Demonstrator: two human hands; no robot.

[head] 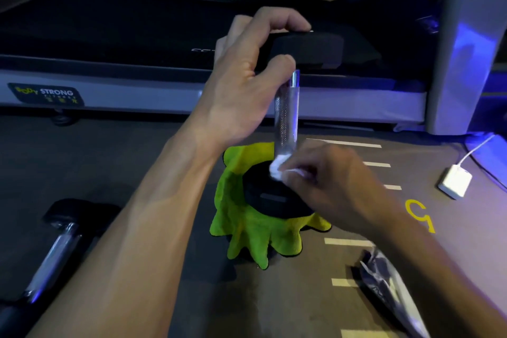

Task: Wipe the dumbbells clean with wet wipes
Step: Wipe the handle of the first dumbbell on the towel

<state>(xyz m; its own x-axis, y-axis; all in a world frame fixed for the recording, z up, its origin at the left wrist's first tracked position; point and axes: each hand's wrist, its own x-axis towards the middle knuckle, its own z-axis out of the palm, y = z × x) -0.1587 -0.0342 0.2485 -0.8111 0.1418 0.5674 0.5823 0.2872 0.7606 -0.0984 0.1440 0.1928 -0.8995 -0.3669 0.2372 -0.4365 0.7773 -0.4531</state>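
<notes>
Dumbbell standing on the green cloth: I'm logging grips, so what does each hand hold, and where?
Left hand grips the upright dumbbell by its top head; right hand pinches a bunched wet wipe against the handle's base.

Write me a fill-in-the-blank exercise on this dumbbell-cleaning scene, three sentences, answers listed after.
1. The upright dumbbell stands on a ____ cloth.
2. The left hand grips the dumbbell's ____ end.
3. The right hand pinches a white ____ against the base of the handle.

Missing words: green; top; wipe
</notes>
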